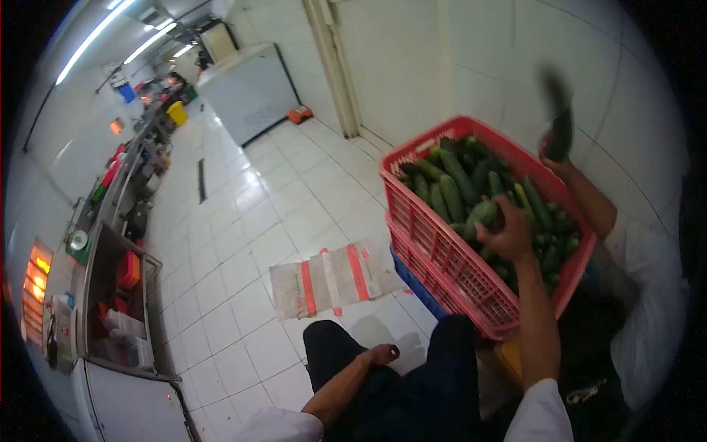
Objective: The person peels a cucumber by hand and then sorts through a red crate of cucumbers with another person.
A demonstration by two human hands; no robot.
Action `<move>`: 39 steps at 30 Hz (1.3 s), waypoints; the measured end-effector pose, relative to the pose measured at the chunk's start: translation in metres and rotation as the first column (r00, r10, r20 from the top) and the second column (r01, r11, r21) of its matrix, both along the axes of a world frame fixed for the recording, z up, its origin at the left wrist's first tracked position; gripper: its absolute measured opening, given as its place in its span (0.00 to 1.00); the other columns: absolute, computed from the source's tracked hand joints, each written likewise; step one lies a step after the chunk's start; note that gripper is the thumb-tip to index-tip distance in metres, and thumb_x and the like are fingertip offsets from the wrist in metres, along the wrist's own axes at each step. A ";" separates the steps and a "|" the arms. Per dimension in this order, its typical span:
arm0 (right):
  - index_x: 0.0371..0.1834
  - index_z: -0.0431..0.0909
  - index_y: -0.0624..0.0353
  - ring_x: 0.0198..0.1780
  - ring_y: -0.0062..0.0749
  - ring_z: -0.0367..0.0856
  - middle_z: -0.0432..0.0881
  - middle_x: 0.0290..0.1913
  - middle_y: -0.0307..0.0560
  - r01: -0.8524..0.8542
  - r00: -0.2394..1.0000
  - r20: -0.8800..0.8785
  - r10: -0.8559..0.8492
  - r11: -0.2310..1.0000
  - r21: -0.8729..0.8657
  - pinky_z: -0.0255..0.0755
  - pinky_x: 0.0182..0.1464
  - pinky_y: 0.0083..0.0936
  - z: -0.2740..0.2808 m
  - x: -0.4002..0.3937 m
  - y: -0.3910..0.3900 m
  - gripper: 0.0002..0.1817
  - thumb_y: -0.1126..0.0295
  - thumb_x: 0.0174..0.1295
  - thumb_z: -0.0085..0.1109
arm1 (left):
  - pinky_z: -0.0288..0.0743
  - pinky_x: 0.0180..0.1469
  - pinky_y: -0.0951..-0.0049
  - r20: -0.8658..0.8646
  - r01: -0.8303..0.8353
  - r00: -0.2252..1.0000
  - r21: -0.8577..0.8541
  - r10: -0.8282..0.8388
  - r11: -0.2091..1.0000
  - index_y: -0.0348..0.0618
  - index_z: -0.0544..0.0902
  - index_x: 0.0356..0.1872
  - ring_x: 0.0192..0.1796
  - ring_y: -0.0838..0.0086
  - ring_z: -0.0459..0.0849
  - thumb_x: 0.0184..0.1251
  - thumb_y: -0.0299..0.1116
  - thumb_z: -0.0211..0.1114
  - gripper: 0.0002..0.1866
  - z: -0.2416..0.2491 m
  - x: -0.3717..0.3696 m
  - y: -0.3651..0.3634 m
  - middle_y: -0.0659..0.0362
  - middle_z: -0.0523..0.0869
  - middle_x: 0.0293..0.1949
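Observation:
A red plastic crate filled with green cucumbers stands to my right, on top of the crates below it. Reaching over its near side, my right hand has its fingers closed round a cucumber just above the heap. My left hand is by my lap, between my knees, with its fingers curled; a dark spot shows at its end, and I cannot make out whether it holds anything. Across the crate, another person's hand holds up a dark green cucumber, blurred at its top.
A flattened sack with red stripes lies on the white tiled floor. Along the left wall runs a metal counter with shelves. A white chest freezer stands farther back, and a yellow bin is beyond.

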State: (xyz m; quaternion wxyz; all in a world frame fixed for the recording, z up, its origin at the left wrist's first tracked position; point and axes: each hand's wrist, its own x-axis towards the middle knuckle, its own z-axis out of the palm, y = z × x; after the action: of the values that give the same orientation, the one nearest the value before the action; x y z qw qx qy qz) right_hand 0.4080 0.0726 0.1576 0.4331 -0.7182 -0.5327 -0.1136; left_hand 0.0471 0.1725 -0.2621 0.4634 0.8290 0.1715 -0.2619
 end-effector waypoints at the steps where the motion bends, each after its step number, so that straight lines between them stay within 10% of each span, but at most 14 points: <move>1: 0.46 0.75 0.57 0.33 0.43 0.84 0.81 0.32 0.53 0.030 0.999 0.040 -0.032 0.999 0.041 0.77 0.37 0.37 -0.002 0.004 0.000 0.25 0.56 0.49 0.72 | 0.78 0.52 0.61 -0.005 0.005 1.000 0.075 -0.005 0.997 0.50 0.82 0.53 0.45 0.60 0.87 0.66 0.43 0.59 0.17 -0.006 -0.001 -0.001 0.49 0.88 0.42; 2: 0.47 0.76 0.57 0.34 0.45 0.85 0.82 0.32 0.54 0.069 0.994 0.078 -0.074 0.995 0.071 0.77 0.38 0.37 -0.005 0.005 -0.001 0.25 0.57 0.49 0.72 | 0.77 0.55 0.60 0.206 0.163 0.961 0.114 -0.184 0.980 0.50 0.82 0.54 0.50 0.58 0.85 0.64 0.41 0.61 0.18 -0.032 -0.010 0.007 0.47 0.88 0.44; 7: 0.56 0.75 0.55 0.41 0.56 0.84 0.85 0.36 0.59 0.121 0.982 -0.101 -0.157 0.947 -0.297 0.77 0.45 0.46 -0.032 0.010 0.015 0.34 0.43 0.51 0.64 | 0.80 0.44 0.68 0.037 0.128 0.991 -0.004 -0.128 0.992 0.40 0.78 0.58 0.43 0.68 0.87 0.69 0.38 0.61 0.20 0.029 0.002 0.004 0.49 0.87 0.44; 16: 0.46 0.79 0.53 0.34 0.56 0.85 0.84 0.28 0.56 0.312 0.949 -0.039 -0.313 0.949 -0.037 0.79 0.37 0.47 -0.001 0.018 -0.003 0.29 0.42 0.50 0.65 | 0.80 0.44 0.67 -0.166 -0.159 0.978 -0.195 0.127 0.968 0.40 0.77 0.58 0.41 0.68 0.87 0.72 0.41 0.59 0.20 0.023 0.009 0.000 0.51 0.88 0.41; 19: 0.49 0.79 0.54 0.37 0.57 0.85 0.85 0.31 0.58 0.360 0.929 -0.045 -0.366 0.927 -0.106 0.79 0.41 0.48 -0.007 0.026 -0.001 0.31 0.42 0.50 0.65 | 0.80 0.45 0.67 0.203 0.154 0.972 -0.153 -0.122 0.976 0.39 0.78 0.57 0.42 0.68 0.87 0.71 0.38 0.59 0.19 -0.060 -0.011 0.019 0.51 0.88 0.42; 22: 0.48 0.83 0.54 0.46 0.56 0.84 0.85 0.41 0.62 0.152 0.945 -0.246 -0.214 0.957 -0.249 0.77 0.50 0.48 -0.053 0.052 0.016 0.32 0.41 0.49 0.65 | 0.81 0.47 0.69 -0.181 -0.106 0.981 -0.178 0.073 0.978 0.38 0.77 0.56 0.50 0.69 0.84 0.64 0.24 0.62 0.18 0.026 0.014 0.003 0.53 0.85 0.48; 26: 0.41 0.84 0.55 0.42 0.57 0.84 0.85 0.37 0.61 0.188 0.958 -0.144 -0.249 0.920 -0.345 0.78 0.49 0.49 -0.028 0.038 0.006 0.32 0.38 0.46 0.63 | 0.81 0.49 0.69 -0.192 -0.194 0.969 -0.217 0.153 0.957 0.34 0.75 0.57 0.47 0.68 0.84 0.64 0.22 0.63 0.19 0.018 0.010 0.004 0.53 0.84 0.46; 27: 0.40 0.84 0.55 0.40 0.56 0.84 0.85 0.34 0.60 0.228 0.966 -0.040 -0.256 0.914 -0.336 0.78 0.47 0.49 -0.023 0.032 0.002 0.31 0.39 0.46 0.64 | 0.81 0.47 0.70 -0.096 -0.149 0.987 -0.263 0.128 0.953 0.33 0.75 0.56 0.46 0.68 0.85 0.66 0.21 0.60 0.17 -0.059 -0.006 0.023 0.53 0.85 0.44; 31: 0.34 0.84 0.55 0.33 0.57 0.84 0.83 0.26 0.58 0.319 0.947 0.075 -0.313 0.944 -0.088 0.78 0.40 0.50 -0.023 0.020 0.001 0.28 0.39 0.46 0.64 | 0.82 0.42 0.70 -0.128 -0.132 0.987 -0.302 0.097 0.944 0.34 0.75 0.54 0.43 0.68 0.86 0.66 0.21 0.57 0.15 -0.004 0.004 0.013 0.53 0.86 0.40; 34: 0.30 0.83 0.55 0.30 0.58 0.84 0.82 0.24 0.58 0.278 0.955 0.169 -0.242 0.932 -0.234 0.78 0.37 0.50 -0.034 0.019 0.001 0.27 0.39 0.46 0.63 | 0.82 0.37 0.68 -0.077 -0.168 0.986 -0.333 0.151 0.928 0.32 0.78 0.51 0.41 0.65 0.86 0.71 0.32 0.58 0.14 0.022 0.003 0.005 0.48 0.85 0.38; 37: 0.27 0.83 0.56 0.30 0.58 0.84 0.83 0.24 0.59 0.157 0.975 0.202 -0.092 0.929 -0.336 0.78 0.37 0.50 -0.050 0.020 0.005 0.28 0.38 0.46 0.63 | 0.84 0.40 0.60 0.088 0.137 0.989 -0.242 -0.118 0.961 0.31 0.75 0.53 0.40 0.62 0.85 0.70 0.27 0.56 0.14 0.000 -0.001 0.019 0.49 0.84 0.38; 38: 0.26 0.83 0.56 0.31 0.57 0.84 0.82 0.24 0.59 0.147 0.982 0.162 -0.095 0.926 -0.347 0.78 0.37 0.50 -0.046 0.017 0.004 0.29 0.38 0.45 0.63 | 0.85 0.45 0.58 -0.300 -0.404 0.914 -0.742 0.274 0.535 0.30 0.73 0.55 0.43 0.62 0.84 0.65 0.24 0.57 0.17 -0.039 -0.007 0.032 0.51 0.83 0.39; 39: 0.26 0.83 0.57 0.31 0.57 0.84 0.83 0.24 0.59 0.153 0.983 0.153 -0.105 0.925 -0.349 0.78 0.38 0.50 -0.043 0.017 0.003 0.29 0.38 0.45 0.63 | 0.85 0.45 0.58 -0.187 -0.295 0.955 -0.671 0.230 0.680 0.29 0.73 0.54 0.43 0.61 0.84 0.65 0.25 0.58 0.17 -0.025 -0.005 0.028 0.51 0.83 0.38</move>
State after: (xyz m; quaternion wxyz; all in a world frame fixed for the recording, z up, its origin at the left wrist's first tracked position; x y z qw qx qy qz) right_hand 0.4250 0.0758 0.1144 0.2503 -0.8096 -0.5233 -0.0898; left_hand 0.0425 0.2007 -0.2875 0.7638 0.5500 0.1983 -0.2736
